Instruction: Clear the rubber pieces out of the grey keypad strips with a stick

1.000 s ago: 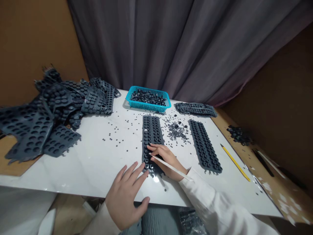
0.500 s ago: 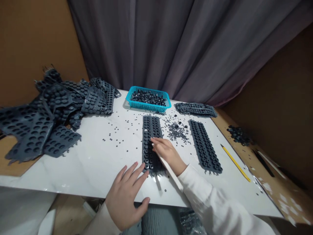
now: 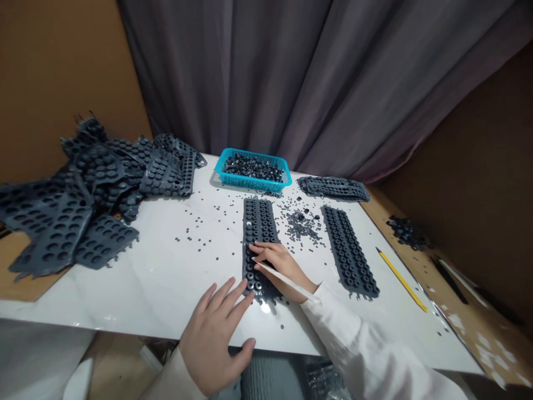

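My right hand (image 3: 280, 268) is closed around a thin white stick (image 3: 287, 281), its tip on the dark grey rubber sheet (image 3: 262, 222) in front of me. Rows of round ring-shaped bumps cover that sheet, and my hand hides part of its lower half. My left hand (image 3: 219, 333) lies with fingers spread at the table's front edge, its fingertips by the sheet's lower left corner. Nothing is held in it. Right of my right hand lies a second dark ringed sheet (image 3: 350, 253). Small grey discs (image 3: 302, 225) are scattered between the two sheets.
A blue basket (image 3: 254, 180) of small dark rubber pieces stands at the back. Large dark sheets (image 3: 112, 178) are heaped on the left. Stacked strips (image 3: 333, 188) lie back right, with a yellow pencil-like stick (image 3: 402, 279) and a pile of dark bits (image 3: 406, 232) further right.
My right hand has moved a little down the sheet, toward me, and the white stick now lies at a flatter slant. My left hand has stayed in place.
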Action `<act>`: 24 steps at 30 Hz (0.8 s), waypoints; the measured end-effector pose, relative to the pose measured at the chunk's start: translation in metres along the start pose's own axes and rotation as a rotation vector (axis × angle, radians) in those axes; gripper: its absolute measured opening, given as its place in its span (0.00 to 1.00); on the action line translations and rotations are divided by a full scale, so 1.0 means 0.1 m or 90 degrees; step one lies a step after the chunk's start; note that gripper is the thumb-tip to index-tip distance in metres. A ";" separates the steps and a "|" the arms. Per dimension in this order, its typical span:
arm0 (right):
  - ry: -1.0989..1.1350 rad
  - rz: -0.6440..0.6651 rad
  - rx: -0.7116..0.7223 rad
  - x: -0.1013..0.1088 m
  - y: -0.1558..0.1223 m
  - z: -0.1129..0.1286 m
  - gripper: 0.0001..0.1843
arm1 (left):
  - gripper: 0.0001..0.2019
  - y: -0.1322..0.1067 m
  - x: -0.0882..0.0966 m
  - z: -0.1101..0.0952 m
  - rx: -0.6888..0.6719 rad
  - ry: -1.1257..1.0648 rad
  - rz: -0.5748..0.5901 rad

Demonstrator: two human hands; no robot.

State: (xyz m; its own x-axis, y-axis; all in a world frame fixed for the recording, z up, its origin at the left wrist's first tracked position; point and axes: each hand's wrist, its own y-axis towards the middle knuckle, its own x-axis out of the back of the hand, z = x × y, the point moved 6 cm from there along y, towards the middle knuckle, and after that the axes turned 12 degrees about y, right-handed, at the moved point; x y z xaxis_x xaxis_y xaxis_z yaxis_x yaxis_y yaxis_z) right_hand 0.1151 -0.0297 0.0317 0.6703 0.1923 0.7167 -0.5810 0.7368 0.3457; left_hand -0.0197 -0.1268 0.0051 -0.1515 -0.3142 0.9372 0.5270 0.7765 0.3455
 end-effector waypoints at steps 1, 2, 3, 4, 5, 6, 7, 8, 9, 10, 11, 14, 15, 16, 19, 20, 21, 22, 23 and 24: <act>-0.017 0.006 0.008 -0.02 0.01 -0.01 0.02 | 0.29 0.00 0.00 0.00 0.001 -0.001 0.001; -0.040 0.011 0.022 -0.03 0.01 -0.02 0.03 | 0.29 0.00 0.00 0.00 0.002 -0.003 0.003; -0.066 0.018 0.040 -0.05 0.02 -0.02 0.03 | 0.30 0.00 0.00 0.00 0.002 -0.005 0.005; -0.094 0.025 0.061 -0.06 0.03 -0.03 0.04 | 0.30 0.00 -0.01 0.00 0.000 -0.007 0.007; -0.120 0.032 0.082 -0.06 0.04 -0.04 0.05 | 0.30 0.00 -0.01 0.00 -0.001 -0.007 0.007; -0.140 0.037 0.097 -0.06 0.05 -0.05 0.05 | 0.30 0.00 -0.01 0.01 -0.002 -0.008 0.006; -0.148 0.034 0.102 -0.04 0.07 -0.07 0.05 | 0.30 0.00 -0.01 0.01 -0.004 -0.007 0.005; -0.146 0.021 0.097 -0.01 0.09 -0.09 0.05 | 0.30 0.00 -0.01 0.01 -0.005 -0.006 0.004; -0.138 -0.002 0.086 0.03 0.11 -0.11 0.05 | 0.30 0.00 -0.01 0.01 -0.005 -0.006 0.005; -0.125 -0.029 0.071 0.08 0.13 -0.13 0.05 | 0.30 0.00 -0.01 0.01 -0.003 -0.007 0.006; -0.111 -0.053 0.054 0.13 0.15 -0.15 0.05 | 0.30 0.00 -0.01 0.02 -0.002 -0.011 0.006; -0.066 -0.067 0.029 0.17 0.16 -0.14 0.03 | 0.30 0.00 -0.01 0.02 0.001 -0.025 -0.001; -0.041 -0.054 0.023 0.16 0.15 -0.13 0.02 | 0.30 0.00 -0.01 0.01 0.001 -0.024 -0.004; -0.012 -0.037 0.014 0.14 0.14 -0.13 0.02 | 0.30 0.00 -0.01 0.01 0.001 -0.021 -0.005; 0.048 0.008 -0.018 0.06 0.12 -0.14 0.03 | 0.29 -0.01 -0.02 0.01 0.001 -0.009 0.000; 0.050 0.015 -0.025 0.04 0.11 -0.15 0.03 | 0.29 -0.01 -0.02 0.01 0.001 -0.007 0.002; 0.046 0.020 -0.028 0.02 0.11 -0.16 0.03 | 0.29 -0.01 -0.02 0.01 0.002 -0.007 0.004; 0.035 0.022 -0.026 0.00 0.11 -0.17 0.03 | 0.29 0.00 -0.02 0.01 0.002 -0.007 0.005; 0.020 0.023 -0.019 -0.01 0.12 -0.17 0.03 | 0.30 0.00 -0.02 0.01 0.002 -0.006 0.006; -0.003 0.024 -0.004 -0.01 0.13 -0.18 0.03 | 0.30 0.00 -0.01 0.01 0.004 -0.004 0.006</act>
State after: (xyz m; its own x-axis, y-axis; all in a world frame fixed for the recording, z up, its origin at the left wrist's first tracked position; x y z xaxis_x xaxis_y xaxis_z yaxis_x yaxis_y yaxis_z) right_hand 0.1150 -0.0091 0.0243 0.6457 0.2176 0.7320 -0.6033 0.7331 0.3142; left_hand -0.0200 -0.1259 0.0040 -0.1519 -0.3041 0.9404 0.5230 0.7826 0.3376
